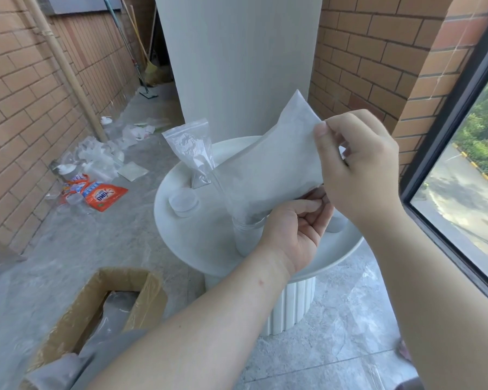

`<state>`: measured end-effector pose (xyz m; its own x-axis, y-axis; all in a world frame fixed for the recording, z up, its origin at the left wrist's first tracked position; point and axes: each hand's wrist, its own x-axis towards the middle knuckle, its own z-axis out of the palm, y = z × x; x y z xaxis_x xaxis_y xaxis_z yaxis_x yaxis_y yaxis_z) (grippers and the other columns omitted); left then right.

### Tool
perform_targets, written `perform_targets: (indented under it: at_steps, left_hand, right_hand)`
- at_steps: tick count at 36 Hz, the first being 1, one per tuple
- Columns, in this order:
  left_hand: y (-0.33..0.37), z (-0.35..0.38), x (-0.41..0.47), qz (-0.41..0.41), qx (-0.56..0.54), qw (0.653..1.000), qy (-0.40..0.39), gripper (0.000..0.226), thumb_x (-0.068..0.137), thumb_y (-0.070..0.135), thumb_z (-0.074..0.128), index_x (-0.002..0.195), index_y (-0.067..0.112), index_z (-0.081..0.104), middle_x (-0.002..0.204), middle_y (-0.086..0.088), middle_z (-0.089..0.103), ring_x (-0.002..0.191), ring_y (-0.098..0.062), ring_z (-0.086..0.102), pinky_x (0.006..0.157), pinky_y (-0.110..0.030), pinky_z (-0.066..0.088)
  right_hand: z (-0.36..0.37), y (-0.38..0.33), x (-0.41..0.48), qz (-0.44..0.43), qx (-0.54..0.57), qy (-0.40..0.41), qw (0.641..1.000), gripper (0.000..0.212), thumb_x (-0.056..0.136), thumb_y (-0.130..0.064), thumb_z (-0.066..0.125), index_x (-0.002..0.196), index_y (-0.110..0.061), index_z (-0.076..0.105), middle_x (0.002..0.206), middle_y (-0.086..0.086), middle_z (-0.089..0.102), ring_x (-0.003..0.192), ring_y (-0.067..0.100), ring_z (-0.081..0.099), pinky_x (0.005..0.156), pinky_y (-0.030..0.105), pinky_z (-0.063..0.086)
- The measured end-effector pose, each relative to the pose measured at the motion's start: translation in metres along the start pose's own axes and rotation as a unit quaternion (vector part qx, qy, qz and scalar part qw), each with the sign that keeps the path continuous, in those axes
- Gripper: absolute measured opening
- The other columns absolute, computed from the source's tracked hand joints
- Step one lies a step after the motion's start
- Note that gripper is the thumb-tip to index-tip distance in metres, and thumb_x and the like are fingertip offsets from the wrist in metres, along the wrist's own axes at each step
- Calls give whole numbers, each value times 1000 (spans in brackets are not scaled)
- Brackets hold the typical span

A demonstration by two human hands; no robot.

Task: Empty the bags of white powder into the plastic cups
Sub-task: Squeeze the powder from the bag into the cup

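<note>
A clear plastic bag of white powder (268, 167) hangs tilted over a plastic cup (247, 235) on the round white table (178, 235), its lower end at the cup's mouth. My left hand (296, 232) pinches the bag's lower edge beside the cup. My right hand (358, 164) pinches the bag's upper right edge. A second, nearly flat zip bag (190, 144) with a little powder stands behind on the table. To the left, a small lidded plastic cup (184, 202) sits on the table.
An open cardboard box (104, 311) stands on the floor at lower left. Detergent packets (102, 194) and crumpled plastic litter the floor by the brick wall. A white pillar (237, 66) rises behind the table. A window (468, 178) runs along the right.
</note>
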<state>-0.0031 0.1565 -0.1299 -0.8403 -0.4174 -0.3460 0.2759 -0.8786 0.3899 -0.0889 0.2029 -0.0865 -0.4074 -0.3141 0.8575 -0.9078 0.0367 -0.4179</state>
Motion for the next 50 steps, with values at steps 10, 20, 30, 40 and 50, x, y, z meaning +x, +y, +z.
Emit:
perform_targets:
  at_steps: [10,20,30,40,50]
  left_hand:
    - [0,-1,1,-2,1,1000,-5,27,88,-16,45,90,-1,68,86,-8,76,76,-17,75,79,-26,60]
    - [-1,-2,3,-4,-2,1000,-5,28,88,-17,47,88,-2,70,90,-9,75,78,-18,75,79,-27,60]
    - [-1,-1,2,-2,-1,1000,-2,28,88,-17,45,92,-2,69,90,-9,75,78,-18,75,83,-28,59]
    - [-1,0,-1,-2,0,1000,-3,28,88,-17,45,90,-2,69,87,-9,76,76,-18,75,83,-28,59]
    - [0,2,-3,1,-3,1000,-6,29,88,-17,43,92,0,66,82,-8,75,71,-17,75,74,-27,61]
  right_hand:
    - [-1,1,1,4,-1,-7,1000,26,102,-18,55,83,-3,65,81,7,59,77,20,53,63,31,42]
    - [-4,2,2,-3,-7,-20,1000,25,102,-19,54,85,-4,65,82,5,59,77,20,53,62,34,43]
    - [-3,0,2,1,-5,-28,1000,26,102,-21,54,86,-5,66,82,5,60,77,20,54,62,36,44]
    - [-2,0,1,-8,-13,-10,1000,26,102,-20,54,84,-5,66,81,2,58,76,18,52,61,32,42]
    - [-1,-2,1,-9,-6,-15,1000,26,102,-18,54,84,-4,66,82,4,60,78,18,54,62,32,42]
